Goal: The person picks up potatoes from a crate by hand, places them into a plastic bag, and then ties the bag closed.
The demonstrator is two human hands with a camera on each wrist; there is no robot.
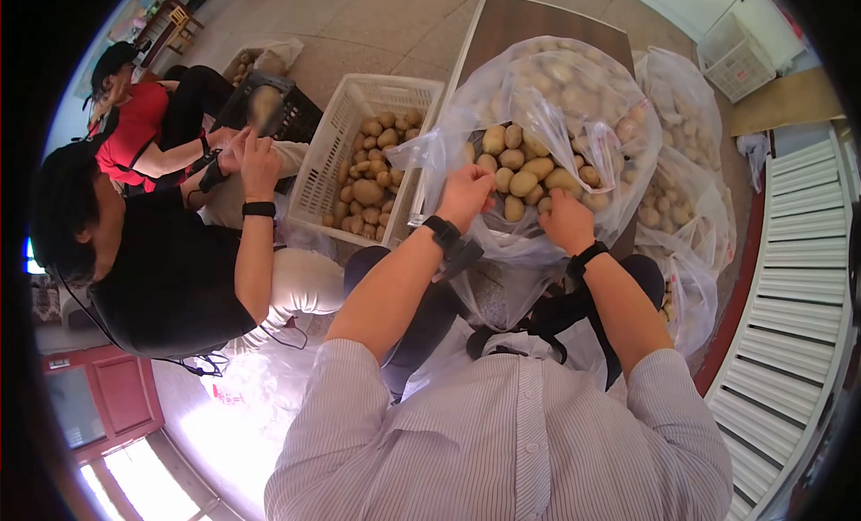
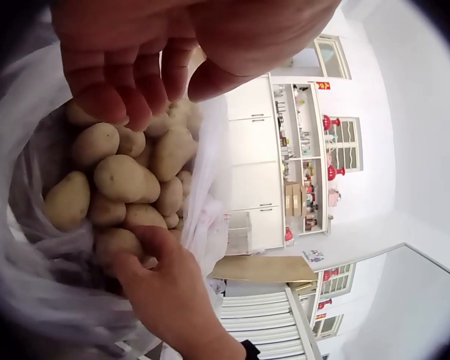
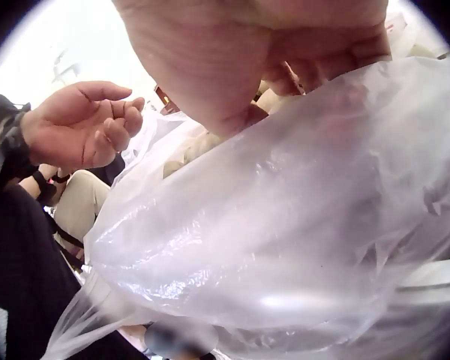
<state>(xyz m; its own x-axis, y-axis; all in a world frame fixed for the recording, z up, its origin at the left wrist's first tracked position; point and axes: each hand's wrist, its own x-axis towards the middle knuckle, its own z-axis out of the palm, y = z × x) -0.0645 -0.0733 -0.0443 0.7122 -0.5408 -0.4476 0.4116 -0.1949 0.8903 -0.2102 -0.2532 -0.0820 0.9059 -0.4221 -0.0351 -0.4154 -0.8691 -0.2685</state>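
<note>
**Both hands at the mouth of the potato bag**

A clear plastic bag (image 1: 511,250) stands open on the table (image 1: 525,23), filled with potatoes (image 1: 525,176). The left hand (image 1: 466,194) hovers at the left side of the bag's mouth, just above the heap. Its fingers (image 2: 139,82) are loosely curled toward the palm, and the wrist views show nothing between them. The right hand (image 1: 567,221) is at the near rim of the bag, reaching in among the potatoes. Its thumb lies against one potato (image 2: 114,244) at the near edge of the heap. The other fingers are hidden behind that potato and the plastic, so I cannot tell whether they close round the potato, the bag's rim or nothing. Left of the bag stands a white crate (image 1: 327,144), partly filled with smaller potatoes. Right of the bag and behind it lie further bags (image 1: 691,117) of potatoes. Beyond the crate, well to the left of the bag, sit a person in black (image 1: 170,279) and a person in a red top (image 1: 134,131)
</note>
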